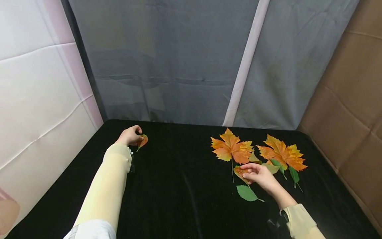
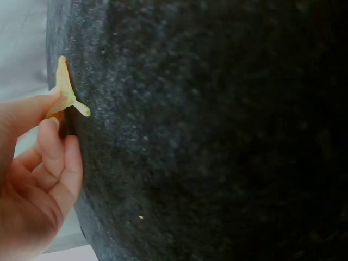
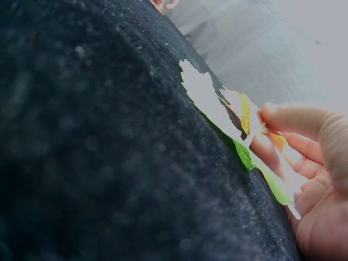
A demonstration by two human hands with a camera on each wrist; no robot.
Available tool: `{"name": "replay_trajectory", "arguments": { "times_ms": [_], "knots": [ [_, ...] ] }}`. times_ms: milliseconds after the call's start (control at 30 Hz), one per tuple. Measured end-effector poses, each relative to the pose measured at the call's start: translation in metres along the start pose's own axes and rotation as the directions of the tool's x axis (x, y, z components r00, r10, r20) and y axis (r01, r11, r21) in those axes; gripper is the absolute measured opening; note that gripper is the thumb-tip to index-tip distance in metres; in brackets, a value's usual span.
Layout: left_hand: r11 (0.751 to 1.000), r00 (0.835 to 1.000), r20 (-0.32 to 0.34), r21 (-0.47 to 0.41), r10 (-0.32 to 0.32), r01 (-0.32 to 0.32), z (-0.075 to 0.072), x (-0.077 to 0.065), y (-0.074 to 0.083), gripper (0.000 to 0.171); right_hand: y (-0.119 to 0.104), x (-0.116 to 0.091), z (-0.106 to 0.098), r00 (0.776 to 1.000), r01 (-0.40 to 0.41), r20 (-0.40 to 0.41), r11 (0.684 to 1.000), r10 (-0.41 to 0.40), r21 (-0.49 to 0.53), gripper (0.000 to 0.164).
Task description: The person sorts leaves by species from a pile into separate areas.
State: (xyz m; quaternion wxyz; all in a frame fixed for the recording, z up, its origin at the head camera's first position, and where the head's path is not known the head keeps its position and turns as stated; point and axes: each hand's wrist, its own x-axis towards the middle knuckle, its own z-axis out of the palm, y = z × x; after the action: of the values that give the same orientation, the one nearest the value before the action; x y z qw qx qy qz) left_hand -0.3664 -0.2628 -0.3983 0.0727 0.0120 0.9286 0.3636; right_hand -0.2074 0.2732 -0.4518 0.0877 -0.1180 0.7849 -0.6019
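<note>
My left hand (image 1: 129, 135) pinches a small orange-and-green leaf (image 1: 143, 141) over the far left of the black cloth. In the left wrist view the same leaf (image 2: 64, 81) is seen edge-on between thumb and fingertip. On the right, my right hand (image 1: 261, 176) pinches a red-orange leaf (image 1: 239, 172) with a green edge. Just below it lies a green leaf (image 1: 247, 193) with a pale stem. In the right wrist view that green leaf (image 3: 243, 155) looks washed out. An orange maple leaf (image 1: 231, 147) lies just beyond the right hand.
A second orange maple leaf (image 1: 282, 152) lies farther right, with green leaves (image 1: 294, 174) near it. Yellow-green leaves (image 1: 272, 168) lie partly behind the right hand. The black-covered table (image 1: 179, 186) is bounded by a grey curtain (image 1: 179, 66), a white panel (image 1: 38, 99) and a brown panel (image 1: 349, 99).
</note>
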Motion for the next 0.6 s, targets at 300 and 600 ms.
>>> {"name": "replay_trajectory", "arguments": {
  "times_ms": [300,600],
  "knots": [
    [0.989,0.996,0.01,0.117,0.088,-0.089,-0.005,-0.011,-0.002,0.026,-0.004,0.0,0.001,1.0,-0.011,0.005,1.0,0.011,-0.028,0.04],
    [0.967,0.985,0.126,0.215,0.115,-0.14,-0.01,-0.023,-0.004,0.048,-0.004,0.0,-0.001,1.0,-0.027,0.004,0.999,0.028,-0.04,0.042]
  ]
}}
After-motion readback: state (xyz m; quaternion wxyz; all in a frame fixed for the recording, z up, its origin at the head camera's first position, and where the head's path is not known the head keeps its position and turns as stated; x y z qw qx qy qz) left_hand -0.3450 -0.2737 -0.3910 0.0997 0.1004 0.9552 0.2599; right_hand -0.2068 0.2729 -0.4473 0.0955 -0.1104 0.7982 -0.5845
